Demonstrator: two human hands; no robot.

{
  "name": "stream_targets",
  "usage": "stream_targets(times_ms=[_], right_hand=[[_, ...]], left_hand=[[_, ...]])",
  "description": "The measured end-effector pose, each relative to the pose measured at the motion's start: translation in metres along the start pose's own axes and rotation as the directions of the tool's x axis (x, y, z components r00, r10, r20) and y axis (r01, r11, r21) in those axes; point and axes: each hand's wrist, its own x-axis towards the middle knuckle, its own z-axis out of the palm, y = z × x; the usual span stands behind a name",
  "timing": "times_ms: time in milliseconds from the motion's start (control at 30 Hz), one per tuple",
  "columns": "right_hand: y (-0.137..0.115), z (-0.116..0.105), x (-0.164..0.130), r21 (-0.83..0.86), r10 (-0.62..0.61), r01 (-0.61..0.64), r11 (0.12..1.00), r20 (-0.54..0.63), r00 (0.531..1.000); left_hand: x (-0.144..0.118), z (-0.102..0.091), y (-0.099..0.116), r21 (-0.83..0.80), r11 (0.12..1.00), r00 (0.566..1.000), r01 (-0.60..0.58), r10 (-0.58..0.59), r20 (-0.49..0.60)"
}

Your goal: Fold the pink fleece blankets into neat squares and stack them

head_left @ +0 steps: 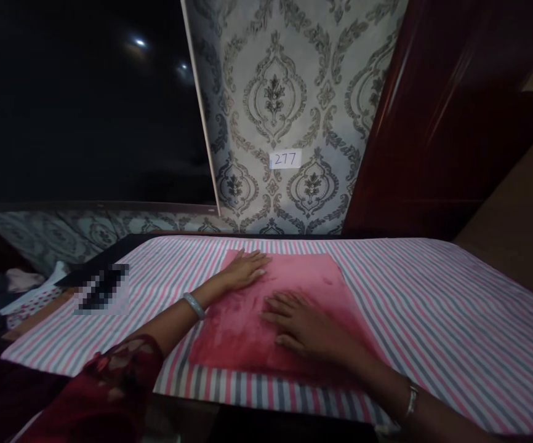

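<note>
A pink and red cloth (303,274), its kind of garment or towel not clear, lies spread in a rough rectangle on a striped sheet. My left hand (244,269) rests flat near the cloth's far left corner, fingers stretched out. Closer to me, my right hand (301,323) lies palm down over the middle of the cloth with its fingers apart. Neither hand grips anything. Small wrinkles show in the cloth around the fingers, and its near part is a darker red.
The striped sheet (432,307) covers the table. A pixelated dark object (103,289) lies at its left. Beyond stand a patterned wall with a paper label (285,159) reading 277, a large black screen (86,111) and a dark red panel (414,123).
</note>
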Motion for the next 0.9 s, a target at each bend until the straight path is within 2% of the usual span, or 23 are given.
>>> stream_targets(times_ms=[133,233,367,533,667,800,900], right_hand=[[-0.02,0.01,0.044,0.007,-0.162,0.162,0.987,0.009,0.987],[-0.02,0.029,0.062,-0.003,-0.211,0.211,0.977,0.036,0.977],[-0.015,0.041,0.061,0.038,-0.181,0.179,0.983,0.066,0.981],[-0.017,0.036,0.06,0.074,-0.157,0.149,0.986,0.111,0.981],[-0.018,0.033,0.063,0.067,-0.162,0.156,0.986,0.101,0.982],[-0.018,0.033,0.062,0.005,-0.16,0.16,0.987,0.046,0.986],[-0.021,0.034,0.062,-0.062,-0.18,0.18,0.982,0.004,0.984]], left_hand=[[-0.015,0.012,-0.024,0.061,0.996,0.997,0.067,-0.069,0.033],[-0.015,0.03,-0.032,0.095,0.992,0.996,0.088,-0.087,-0.022],[-0.011,0.039,-0.041,0.044,0.995,0.996,0.085,-0.084,-0.023],[0.005,0.034,-0.061,-0.091,0.985,0.988,0.15,-0.145,0.059],[0.017,0.039,-0.074,-0.112,0.977,0.983,0.183,-0.178,0.048],[0.02,0.039,-0.074,-0.079,0.977,0.979,0.2,-0.196,0.054],[0.023,0.028,-0.066,-0.016,0.972,0.971,0.233,-0.232,0.051]])
